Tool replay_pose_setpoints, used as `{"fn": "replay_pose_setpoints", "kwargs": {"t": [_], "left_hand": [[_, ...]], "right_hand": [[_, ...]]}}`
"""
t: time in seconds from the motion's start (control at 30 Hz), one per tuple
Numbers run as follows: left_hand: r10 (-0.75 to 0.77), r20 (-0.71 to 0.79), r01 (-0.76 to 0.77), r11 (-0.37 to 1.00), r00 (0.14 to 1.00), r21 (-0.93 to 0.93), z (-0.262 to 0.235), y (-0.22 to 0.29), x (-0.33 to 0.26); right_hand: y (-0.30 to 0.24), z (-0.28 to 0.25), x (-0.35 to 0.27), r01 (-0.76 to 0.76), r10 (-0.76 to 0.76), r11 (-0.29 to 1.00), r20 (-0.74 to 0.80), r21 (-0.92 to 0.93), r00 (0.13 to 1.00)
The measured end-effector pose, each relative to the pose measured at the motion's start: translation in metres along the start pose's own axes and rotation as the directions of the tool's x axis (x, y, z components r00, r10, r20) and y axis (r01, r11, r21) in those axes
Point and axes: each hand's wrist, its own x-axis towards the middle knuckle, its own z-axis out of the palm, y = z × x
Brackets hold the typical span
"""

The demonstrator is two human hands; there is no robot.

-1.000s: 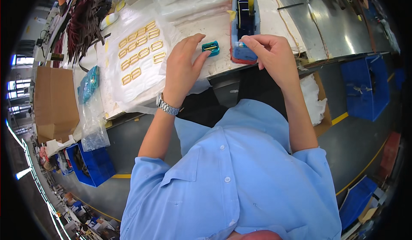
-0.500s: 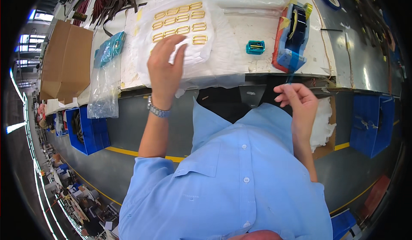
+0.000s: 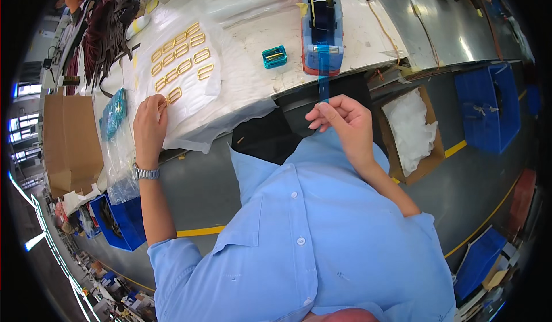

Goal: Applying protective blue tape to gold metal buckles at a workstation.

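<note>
Gold slide buckles (image 3: 183, 66) lie in several rows on a white sheet (image 3: 202, 94) at the left of the table. My left hand (image 3: 150, 125), a metal watch on its wrist, has its fingers closed at the nearest row, on the end buckle there; the fingertips partly hide it. My right hand (image 3: 345, 117) pinches the free end of a strip of blue tape (image 3: 324, 83). That strip runs taut over the table edge from a tape dispenser (image 3: 323, 28). Left of the dispenser sits a small teal-wrapped bundle (image 3: 275, 56) with a gold buckle showing on top.
Clear plastic packs (image 3: 247, 0) lie along the far side. A teal packet (image 3: 114, 115) and a cardboard box (image 3: 72, 143) are at the left. Below the table edge, right, stands a carton (image 3: 409, 135) of white material, with a blue bin (image 3: 487, 109) beyond.
The view has shifted, so the table things appear further left. My left hand has come from hovering over the buckles down to the nearest row. My right hand keeps pinching the tape.
</note>
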Motion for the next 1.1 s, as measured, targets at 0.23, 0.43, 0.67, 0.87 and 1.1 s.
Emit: {"fn": "replay_pose_setpoints", "kwargs": {"t": [0.23,0.43,0.67,0.87,1.1], "left_hand": [[0.044,0.052,-0.046,0.998,0.998,0.037,0.004,-0.013,0.006],[0.055,0.154,-0.074,0.990,0.986,0.122,-0.001,-0.016,0.019],[-0.027,0.169,0.011,0.995,0.985,0.100,-0.005,-0.028,0.022],[-0.227,-0.101,0.205,0.961,0.969,-0.188,-0.043,-0.017,0.031],[0.028,0.261,0.261,0.005,0.965,-0.965,-0.026,0.113,0.032]], "right_hand": [[-0.010,0.004,-0.006,-0.012,0.009,0.997,0.052,0.072,0.999],[-0.004,0.005,-0.012,0.020,-0.032,0.994,0.105,0.107,0.994],[-0.003,0.003,-0.013,0.012,-0.033,0.984,0.114,0.180,0.993],[-0.003,0.003,-0.011,-0.003,-0.023,0.984,0.145,0.180,0.989],[0.002,0.004,-0.011,0.032,-0.050,0.988,0.120,0.149,0.992]]}}
